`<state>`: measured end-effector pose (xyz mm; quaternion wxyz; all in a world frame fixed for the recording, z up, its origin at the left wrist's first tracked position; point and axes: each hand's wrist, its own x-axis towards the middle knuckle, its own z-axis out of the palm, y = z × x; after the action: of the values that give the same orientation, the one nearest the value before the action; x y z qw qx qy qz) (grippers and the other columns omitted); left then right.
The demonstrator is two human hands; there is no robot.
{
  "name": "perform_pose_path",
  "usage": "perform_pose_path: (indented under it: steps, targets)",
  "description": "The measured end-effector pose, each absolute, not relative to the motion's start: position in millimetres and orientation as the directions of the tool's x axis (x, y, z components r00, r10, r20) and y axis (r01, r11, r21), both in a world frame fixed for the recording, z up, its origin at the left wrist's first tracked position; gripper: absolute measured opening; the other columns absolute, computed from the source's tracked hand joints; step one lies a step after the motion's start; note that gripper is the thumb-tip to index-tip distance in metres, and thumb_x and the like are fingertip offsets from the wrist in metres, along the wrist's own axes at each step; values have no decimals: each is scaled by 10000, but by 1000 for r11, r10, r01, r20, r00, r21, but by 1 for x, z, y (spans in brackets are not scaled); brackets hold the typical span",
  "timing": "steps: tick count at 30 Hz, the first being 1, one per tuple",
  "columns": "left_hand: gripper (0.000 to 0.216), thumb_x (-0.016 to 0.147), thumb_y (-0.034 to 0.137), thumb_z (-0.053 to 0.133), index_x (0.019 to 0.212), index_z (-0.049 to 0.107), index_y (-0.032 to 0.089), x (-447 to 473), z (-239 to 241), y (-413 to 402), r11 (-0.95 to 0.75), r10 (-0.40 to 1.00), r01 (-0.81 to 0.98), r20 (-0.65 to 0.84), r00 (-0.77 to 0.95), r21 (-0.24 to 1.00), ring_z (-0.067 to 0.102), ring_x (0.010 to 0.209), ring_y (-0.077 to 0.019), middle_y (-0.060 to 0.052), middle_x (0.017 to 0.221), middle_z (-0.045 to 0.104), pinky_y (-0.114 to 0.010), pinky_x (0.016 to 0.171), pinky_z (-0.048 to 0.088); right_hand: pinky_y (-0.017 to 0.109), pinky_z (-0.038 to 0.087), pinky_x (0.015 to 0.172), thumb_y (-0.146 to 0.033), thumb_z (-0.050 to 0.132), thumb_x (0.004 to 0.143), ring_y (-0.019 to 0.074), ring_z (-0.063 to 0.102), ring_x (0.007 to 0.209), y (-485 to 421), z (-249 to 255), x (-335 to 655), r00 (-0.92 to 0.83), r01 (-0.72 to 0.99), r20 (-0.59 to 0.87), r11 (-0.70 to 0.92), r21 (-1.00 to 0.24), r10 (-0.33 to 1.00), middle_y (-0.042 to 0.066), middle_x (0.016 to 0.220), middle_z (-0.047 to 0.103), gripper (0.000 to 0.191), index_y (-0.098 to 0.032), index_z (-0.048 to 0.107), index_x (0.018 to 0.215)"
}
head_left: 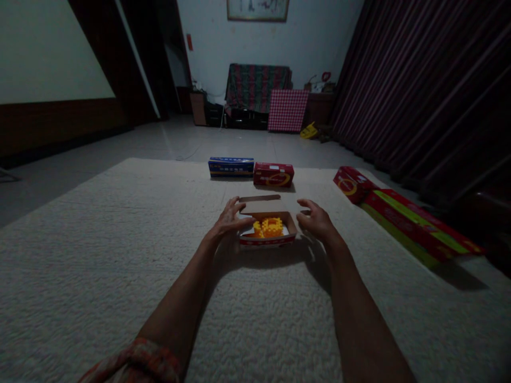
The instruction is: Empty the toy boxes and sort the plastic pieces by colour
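Reaching with both bare hands around an open cardboard box (267, 242) on a pale quilted mat (259, 319), straight ahead and between the forearms. Touching the left end with the left hand (227, 218), with thumb over the white side flap (247, 230) and fingers near the raised lid (261, 206); cannot tell from here whether pinching or merely resting. Grasping nothing with the right hand (318, 221), just beside the right end, with fingers parted and loosely bent, seemingly apart from the wall. Judging progress, already opened at the top, with yellow toothed pieces (272, 227) inside, and unclosed at lid and flap; impossible to say how much remains. Lying with long axis across the view, running from left hand toward right; facing mouth-up, with lid along the far side and red lettered wall turned toward the wearer. Set well apart from a blue carton (230, 169) and a red carton (273, 176), farther along the mat.
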<state>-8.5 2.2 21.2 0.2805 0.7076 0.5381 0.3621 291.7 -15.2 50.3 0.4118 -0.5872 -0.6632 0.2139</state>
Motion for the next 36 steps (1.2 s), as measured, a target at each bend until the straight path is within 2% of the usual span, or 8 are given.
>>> perform_pose_path:
  steps: [4, 8, 11, 13, 18, 25, 31, 36]
  targets:
    - [655, 642, 504, 825, 1207, 688, 202, -8, 27, 1, -361, 932, 567, 306, 195, 740, 214, 1532, -383, -123, 1603, 381, -536, 1241, 220, 542, 470, 1062, -121, 651, 725, 310, 531, 1313, -18, 48, 294, -167, 781, 508, 428, -455, 845, 168, 1419, 570, 459, -191, 680, 1177]
    - [488, 630, 423, 838, 1068, 744, 230, -6, 37, -3, -438, 899, 511, 347, 268, 740, 347, 1477, -374, -97, 1405, 609, -513, 1225, 271, 577, 480, 1022, -56, 583, 802, 290, 538, 1299, -21, 50, 286, -328, 795, 475, 510, -329, 817, 100, 1407, 619, 419, -257, 704, 1150]
    - [432, 668, 435, 812, 1043, 766, 226, -7, 41, -8, -405, 911, 455, 307, 275, 793, 556, 1299, -364, -96, 1268, 689, -475, 1142, 394, 525, 513, 994, -65, 556, 822, 277, 629, 1173, -23, 50, 284, -350, 781, 428, 512, -358, 833, 83, 1253, 714, 387, -266, 730, 1104]
    - [472, 684, 458, 805, 1090, 764, 222, -8, 42, -11, -348, 929, 428, 247, 275, 834, 624, 1195, -357, -101, 1204, 716, -464, 1075, 448, 479, 537, 974, -63, 544, 804, 269, 676, 1098, -23, 51, 285, -337, 759, 413, 504, -413, 846, 73, 1179, 745, 417, -271, 738, 1109]
    - [624, 578, 458, 882, 1146, 741, 240, 0, 48, -19, -313, 933, 414, 196, 301, 855, 572, 1258, -371, -113, 1314, 664, -467, 1090, 430, 435, 565, 934, -55, 542, 740, 268, 720, 1025, -23, 56, 284, -300, 703, 404, 487, -519, 864, 49, 1118, 770, 451, -271, 761, 1070]
    - [574, 584, 417, 869, 1116, 744, 241, 10, 60, -27, -392, 907, 489, 238, 348, 780, 568, 1241, -373, -118, 1314, 656, -502, 1109, 405, 392, 567, 871, -61, 510, 751, 248, 725, 935, -29, 65, 277, -288, 739, 362, 446, -505, 887, 62, 1048, 779, 409, -239, 766, 1015]
    - [513, 664, 378, 789, 1155, 745, 235, -18, 68, -22, -190, 918, 229, 90, 385, 955, 626, 1180, -333, -115, 1273, 698, -421, 953, 516, 385, 568, 850, -36, 535, 719, 254, 722, 927, -27, 62, 280, -255, 760, 359, 415, -500, 898, 61, 1018, 777, 409, -251, 766, 980]
    - [535, 659, 321, 728, 1187, 733, 237, -37, 62, -17, -96, 917, 25, 79, 391, 995, 637, 1164, -300, -109, 1205, 739, -395, 971, 492, 382, 549, 898, 1, 545, 701, 230, 699, 956, -25, 61, 278, -302, 756, 430, 489, -435, 851, 58, 1028, 758, 375, -229, 761, 902]
